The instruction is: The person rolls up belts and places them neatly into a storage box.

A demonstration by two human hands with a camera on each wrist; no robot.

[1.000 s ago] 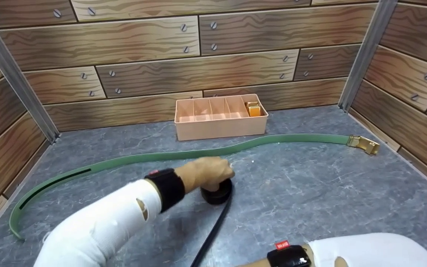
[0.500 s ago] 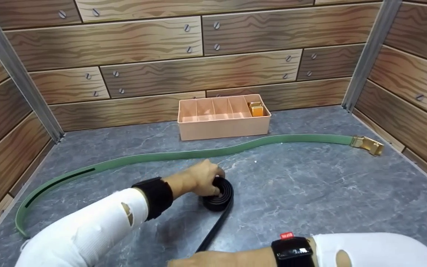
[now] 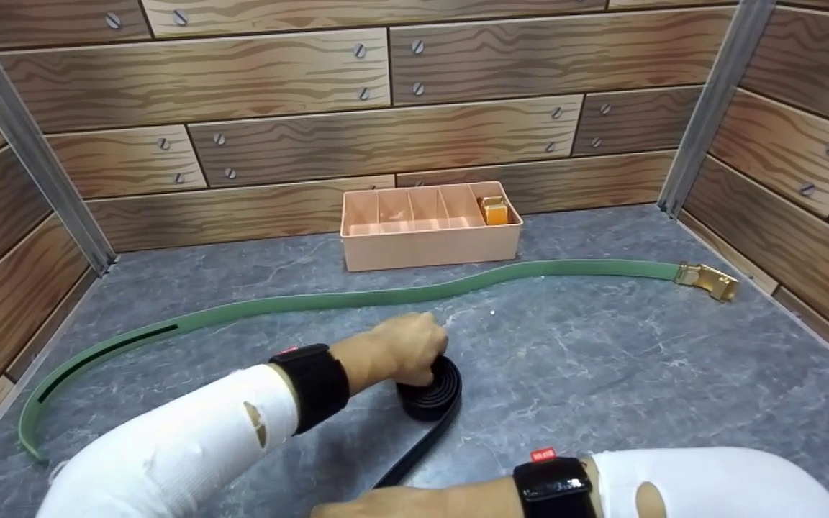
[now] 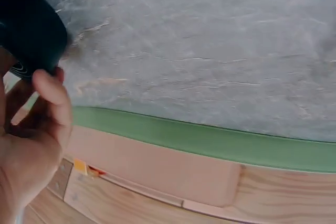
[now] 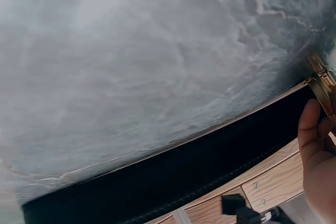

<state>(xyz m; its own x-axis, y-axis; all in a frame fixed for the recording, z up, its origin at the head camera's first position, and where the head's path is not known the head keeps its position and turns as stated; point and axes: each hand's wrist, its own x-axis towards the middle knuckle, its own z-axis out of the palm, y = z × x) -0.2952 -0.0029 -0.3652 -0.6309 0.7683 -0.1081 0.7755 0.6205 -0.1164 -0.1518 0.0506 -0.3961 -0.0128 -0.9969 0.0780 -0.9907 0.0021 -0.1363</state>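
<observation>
A black belt (image 3: 445,394) stands on edge, its far part wound into a coil and the rest running toward the person as a loose strap. My left hand (image 3: 406,349) grips the coil from above; in the left wrist view, fingers (image 4: 50,90) meet the coil's edge. At the bottom edge of the head view is my right hand (image 3: 414,502), partly cut off. The right wrist view shows that hand (image 5: 317,166) holding the belt near its gold-coloured buckle (image 5: 321,80), with the flat black strap stretching away. Part of the grip is hidden there.
Behind the hands a green belt (image 3: 386,296) lies across the grey table, its gold buckle (image 3: 708,280) at the right. A pink divided box (image 3: 429,250) stands at the back wall, with orange and gold items (image 3: 494,211) in its right compartment. Wood-patterned walls enclose the table.
The coil has shifted slightly toward the person. My left hand drew back to its left side, then closed over it again. My right hand has moved left, farther into view.
</observation>
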